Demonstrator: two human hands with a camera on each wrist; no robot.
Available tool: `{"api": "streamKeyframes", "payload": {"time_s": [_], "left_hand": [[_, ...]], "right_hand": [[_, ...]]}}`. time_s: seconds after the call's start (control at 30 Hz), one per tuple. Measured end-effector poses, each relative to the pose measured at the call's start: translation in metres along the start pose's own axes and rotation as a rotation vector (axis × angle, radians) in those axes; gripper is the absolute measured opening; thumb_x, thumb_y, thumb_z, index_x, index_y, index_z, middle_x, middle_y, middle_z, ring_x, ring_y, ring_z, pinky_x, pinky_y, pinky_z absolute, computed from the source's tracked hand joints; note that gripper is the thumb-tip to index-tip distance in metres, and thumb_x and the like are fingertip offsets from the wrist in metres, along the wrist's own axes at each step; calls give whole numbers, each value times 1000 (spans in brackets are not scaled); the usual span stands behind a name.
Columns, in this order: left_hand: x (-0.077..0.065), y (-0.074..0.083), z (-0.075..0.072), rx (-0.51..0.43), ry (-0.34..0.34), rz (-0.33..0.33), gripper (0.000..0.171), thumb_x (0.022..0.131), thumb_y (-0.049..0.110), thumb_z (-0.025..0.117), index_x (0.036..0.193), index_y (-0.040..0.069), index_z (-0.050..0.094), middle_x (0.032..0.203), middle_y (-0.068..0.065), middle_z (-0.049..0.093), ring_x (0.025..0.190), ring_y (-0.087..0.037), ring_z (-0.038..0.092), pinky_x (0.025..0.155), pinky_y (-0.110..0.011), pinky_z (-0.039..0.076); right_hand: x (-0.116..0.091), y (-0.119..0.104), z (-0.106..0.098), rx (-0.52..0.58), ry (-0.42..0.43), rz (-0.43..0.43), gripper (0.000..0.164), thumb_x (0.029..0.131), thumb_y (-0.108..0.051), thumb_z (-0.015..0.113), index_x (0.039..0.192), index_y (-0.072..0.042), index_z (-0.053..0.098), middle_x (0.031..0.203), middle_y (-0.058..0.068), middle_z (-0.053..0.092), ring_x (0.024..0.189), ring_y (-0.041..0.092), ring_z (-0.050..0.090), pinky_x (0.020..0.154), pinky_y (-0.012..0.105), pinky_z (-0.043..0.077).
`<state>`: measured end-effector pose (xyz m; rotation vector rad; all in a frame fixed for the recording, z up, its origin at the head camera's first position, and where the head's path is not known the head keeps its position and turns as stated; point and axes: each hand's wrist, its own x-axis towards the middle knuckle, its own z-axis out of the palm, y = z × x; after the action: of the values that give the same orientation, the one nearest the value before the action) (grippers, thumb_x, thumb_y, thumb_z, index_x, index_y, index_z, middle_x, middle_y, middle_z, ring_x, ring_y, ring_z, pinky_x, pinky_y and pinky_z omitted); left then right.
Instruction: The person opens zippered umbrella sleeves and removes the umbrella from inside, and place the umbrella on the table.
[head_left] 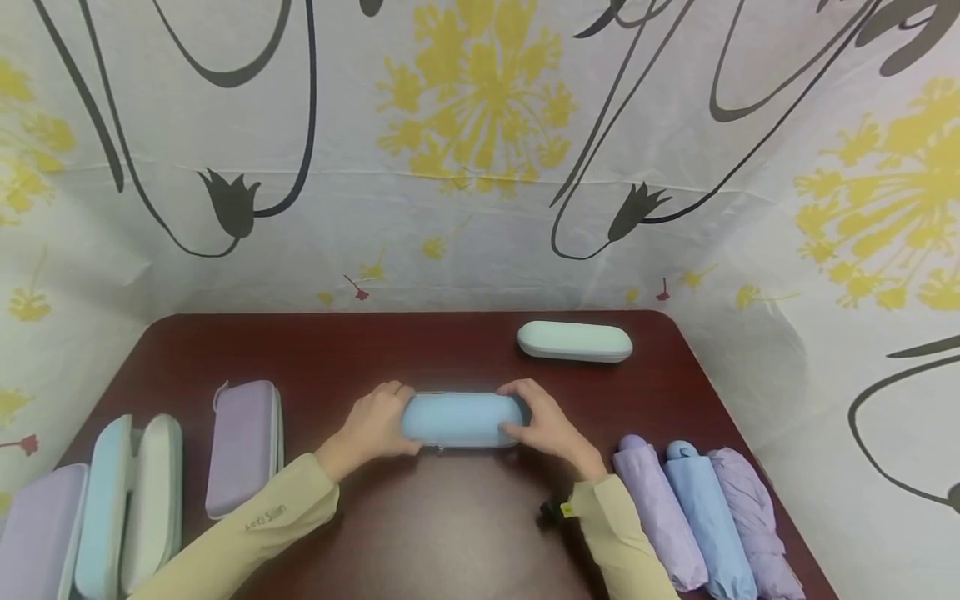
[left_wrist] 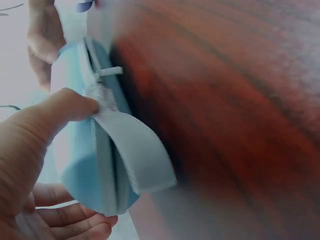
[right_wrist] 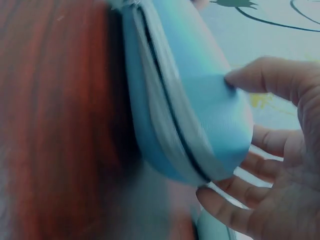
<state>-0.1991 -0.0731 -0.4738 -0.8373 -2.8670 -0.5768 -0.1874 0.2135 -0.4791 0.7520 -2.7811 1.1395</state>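
Note:
A light blue zippered hard case (head_left: 461, 419) lies lengthwise between both hands over the middle of the dark red table. My left hand (head_left: 377, 421) grips its left end. In the left wrist view the thumb (left_wrist: 75, 107) presses at the base of a pale fabric loop (left_wrist: 140, 150) beside the zipper pull (left_wrist: 109, 71), and the fingers curl round the end. My right hand (head_left: 551, 425) holds the right end. Its thumb (right_wrist: 260, 77) rests on the case's smooth shell in the right wrist view, the other fingers bent round the end. The zipper line looks closed.
A mint case (head_left: 575, 342) lies at the back right. On the left are a purple case (head_left: 242, 450), a blue case (head_left: 105, 508), a pale green case (head_left: 153, 500) and another purple case (head_left: 41, 533). Folded umbrellas, two purple (head_left: 660, 512) and one blue (head_left: 708, 521), line the right.

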Motion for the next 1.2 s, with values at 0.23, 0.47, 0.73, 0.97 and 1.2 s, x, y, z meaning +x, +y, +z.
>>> {"api": "streamKeyframes", "payload": {"time_s": [0.23, 0.47, 0.73, 0.97, 1.2], "left_hand": [[19, -13, -8, -96, -104, 68, 67, 54, 23, 87, 113, 3, 61, 104, -9, 62, 95, -24, 58, 80, -42, 50], [38, -18, -11, -113, -191, 162, 69, 59, 10, 86, 122, 5, 59, 120, -10, 60, 110, -28, 55, 91, -45, 45], [56, -13, -3, 2, -172, 256, 69, 63, -5, 77, 126, 15, 59, 125, -11, 54, 111, -28, 53, 85, -41, 49], [64, -9, 1, 120, -142, 387, 67, 68, -8, 71, 127, 21, 58, 125, -10, 53, 109, -27, 54, 82, -40, 50], [55, -6, -2, 61, -135, 333, 66, 71, -7, 70, 131, 16, 55, 130, -12, 52, 113, -30, 53, 83, -43, 49]], "right_hand": [[-21, -11, 5, -41, -42, 7, 53, 72, -18, 77, 118, -5, 53, 112, 7, 55, 100, 21, 51, 84, 41, 44], [-42, -38, 24, -141, 28, 50, 63, 68, -22, 80, 118, -1, 50, 108, 9, 55, 96, 20, 53, 80, 38, 47], [-54, -77, 54, -192, 114, 86, 62, 68, -20, 82, 113, 5, 47, 103, 16, 53, 91, 25, 57, 75, 38, 51], [-56, -95, 75, -144, 71, 89, 59, 73, -15, 79, 116, 5, 45, 104, 18, 54, 91, 27, 61, 73, 32, 52], [-53, -85, 72, -134, 104, -6, 53, 71, -11, 78, 114, 2, 50, 104, 13, 56, 93, 25, 60, 79, 33, 51]]}}
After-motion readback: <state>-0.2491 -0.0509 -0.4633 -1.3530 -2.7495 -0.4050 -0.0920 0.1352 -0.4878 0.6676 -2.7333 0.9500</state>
